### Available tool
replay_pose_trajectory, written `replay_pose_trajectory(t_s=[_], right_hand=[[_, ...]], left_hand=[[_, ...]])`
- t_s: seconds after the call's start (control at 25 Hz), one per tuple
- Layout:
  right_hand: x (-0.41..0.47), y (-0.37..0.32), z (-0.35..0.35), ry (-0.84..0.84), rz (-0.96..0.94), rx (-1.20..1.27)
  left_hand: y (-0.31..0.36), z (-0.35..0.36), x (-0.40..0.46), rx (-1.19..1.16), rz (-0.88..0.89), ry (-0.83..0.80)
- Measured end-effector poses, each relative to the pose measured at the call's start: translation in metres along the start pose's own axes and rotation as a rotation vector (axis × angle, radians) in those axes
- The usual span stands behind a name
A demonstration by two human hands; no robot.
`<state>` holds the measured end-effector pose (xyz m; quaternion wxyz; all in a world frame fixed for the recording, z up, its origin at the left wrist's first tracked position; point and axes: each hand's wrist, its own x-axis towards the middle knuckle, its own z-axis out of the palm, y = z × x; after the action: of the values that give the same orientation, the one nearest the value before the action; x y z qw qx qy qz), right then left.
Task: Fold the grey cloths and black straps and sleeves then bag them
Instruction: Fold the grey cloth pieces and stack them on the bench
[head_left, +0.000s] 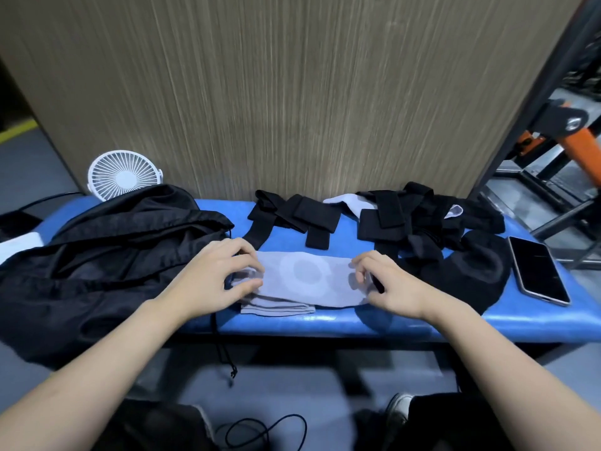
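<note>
both hands, left hand (214,275) and right hand (387,281), pinch the grey cloth (305,278) ends; black bag (107,255) contents hidden.

This looks like a gym or training room: a blue padded bench (325,323) stands against a wood-grain panel (276,92) on a grey floor (286,395), and past the bench's far right corner stands black and orange metal exercise equipment (566,131).
</note>
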<state>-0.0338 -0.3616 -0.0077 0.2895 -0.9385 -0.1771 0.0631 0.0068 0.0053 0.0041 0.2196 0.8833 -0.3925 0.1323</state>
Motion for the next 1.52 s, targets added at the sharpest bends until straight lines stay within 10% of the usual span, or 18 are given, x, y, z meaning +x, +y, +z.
replay_pose_trajectory(t_s=[0.56,1.52], right_hand=[[0.017,0.013,0.01,0.006,0.104,-0.29],[-0.002,-0.011,-0.017,0.1,0.324,0.559]], left_hand=[[-0.016,0.044,0.006,0.101,-0.205,-0.35],[0.006,0.04,-0.001,-0.012,-0.276,-0.312]])
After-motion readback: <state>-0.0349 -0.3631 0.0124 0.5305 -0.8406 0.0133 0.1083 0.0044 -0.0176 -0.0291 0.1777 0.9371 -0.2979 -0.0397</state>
